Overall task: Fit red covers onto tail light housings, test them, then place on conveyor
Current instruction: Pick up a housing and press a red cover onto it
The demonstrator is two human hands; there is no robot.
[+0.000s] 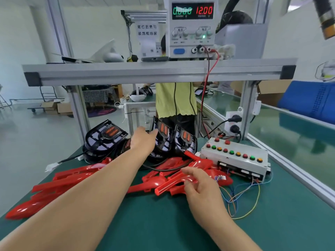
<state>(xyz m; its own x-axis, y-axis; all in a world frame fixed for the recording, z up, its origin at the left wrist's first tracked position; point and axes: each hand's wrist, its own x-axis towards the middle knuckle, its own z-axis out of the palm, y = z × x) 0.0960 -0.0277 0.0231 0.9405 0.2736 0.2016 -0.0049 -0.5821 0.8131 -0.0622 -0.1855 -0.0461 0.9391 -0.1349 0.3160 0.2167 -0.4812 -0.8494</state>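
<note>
Several red covers (76, 180) lie in a heap across the green table. Behind them stand black tail light housings (104, 140) with orange lamp inserts, some upright. My left hand (143, 140) reaches far forward and its fingers touch the edge of an upright housing (163, 134); whether they grip it is hidden. My right hand (197, 185) rests on the heap, thumb and fingers curled round one red cover (168, 185).
A white test box (235, 160) with coloured push buttons sits at the right, loose wires (243, 201) trailing from it. A power supply (192, 28) reading 12.00 stands on the aluminium shelf (159, 71). The green conveyor (290, 134) runs along the right. A person stands behind.
</note>
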